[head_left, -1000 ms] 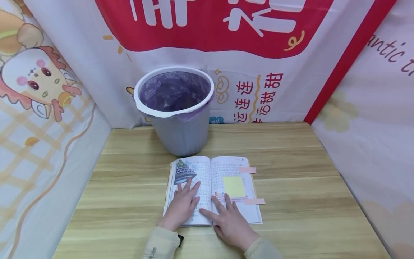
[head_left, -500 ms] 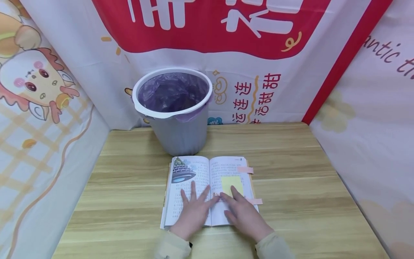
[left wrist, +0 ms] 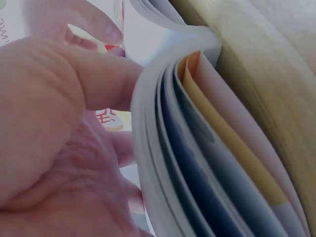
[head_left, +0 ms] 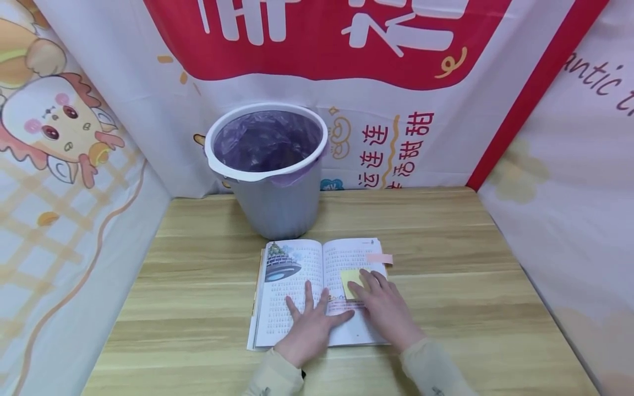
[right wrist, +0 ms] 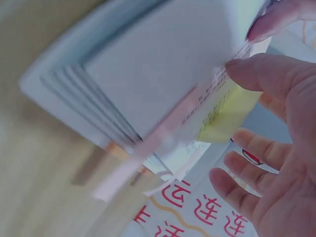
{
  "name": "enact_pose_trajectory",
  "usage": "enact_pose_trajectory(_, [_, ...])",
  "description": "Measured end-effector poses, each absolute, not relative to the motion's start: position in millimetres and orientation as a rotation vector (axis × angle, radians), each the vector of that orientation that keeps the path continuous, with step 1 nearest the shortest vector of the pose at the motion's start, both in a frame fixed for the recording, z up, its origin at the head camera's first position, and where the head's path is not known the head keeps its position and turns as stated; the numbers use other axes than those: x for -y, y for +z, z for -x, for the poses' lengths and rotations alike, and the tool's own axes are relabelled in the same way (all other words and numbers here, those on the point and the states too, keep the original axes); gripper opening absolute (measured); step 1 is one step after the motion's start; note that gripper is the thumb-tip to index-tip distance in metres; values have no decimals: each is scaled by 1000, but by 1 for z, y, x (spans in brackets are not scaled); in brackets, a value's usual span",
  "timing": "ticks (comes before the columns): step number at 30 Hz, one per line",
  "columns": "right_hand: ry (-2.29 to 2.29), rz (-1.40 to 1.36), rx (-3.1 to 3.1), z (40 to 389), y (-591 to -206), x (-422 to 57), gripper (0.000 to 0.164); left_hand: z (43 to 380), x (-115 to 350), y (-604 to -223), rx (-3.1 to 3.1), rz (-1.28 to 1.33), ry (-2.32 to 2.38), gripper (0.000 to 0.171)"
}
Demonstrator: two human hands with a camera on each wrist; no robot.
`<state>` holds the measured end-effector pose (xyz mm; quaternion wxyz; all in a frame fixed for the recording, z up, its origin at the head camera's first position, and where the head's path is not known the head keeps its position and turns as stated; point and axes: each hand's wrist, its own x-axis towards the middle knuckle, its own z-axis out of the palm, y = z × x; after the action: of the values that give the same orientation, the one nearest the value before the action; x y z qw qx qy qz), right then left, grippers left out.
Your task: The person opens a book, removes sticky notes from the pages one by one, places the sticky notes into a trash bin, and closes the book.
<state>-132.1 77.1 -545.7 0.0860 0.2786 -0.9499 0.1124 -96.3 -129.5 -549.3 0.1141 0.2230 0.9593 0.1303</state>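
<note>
An open book (head_left: pixel 279 316) lies on the table, with a picture at the top of its left page. My left hand (head_left: pixel 309 333) presses on it near the spine, fingers spread and thumb reaching onto the right page. In the left wrist view the book's page edges (left wrist: pixel 153 158) curve beside that hand. Over the right page, my right hand (head_left: pixel 388 311) has its fingertips at a yellow sticky note (head_left: pixel 349 281) and covers part of it. A pink sticky tab (head_left: pixel 380 258) juts from the right edge. The right wrist view shows another pink tab (right wrist: pixel 116 180), hidden by my hand from the head camera.
A grey bin (head_left: pixel 279 206) with a purple liner (head_left: pixel 267 140) stands directly behind the book. Wooden table surface (head_left: pixel 460 297) extends to both sides. Printed cloth (head_left: pixel 396 82) hangs at the back and sides.
My right hand has moved right and up from the page bottom to the yellow note, covering the lower pink tab. My left hand has slid right, from the left page toward the spine.
</note>
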Motion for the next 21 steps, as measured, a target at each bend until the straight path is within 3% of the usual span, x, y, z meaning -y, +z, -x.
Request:
enact_pose_trajectory(8, [284,-895,2767,148,-545,-74,37,94,126,-545,-2781,-611,372,79])
enact_pose_trajectory(15, [425,-740,2735,157,-545,-75,10,93,124,-544,-2795,-609,355,79])
enact_pose_trajectory(21, [485,-620,2765,161,-541,-79,5,93,124,-544,-2803,-607,361,80])
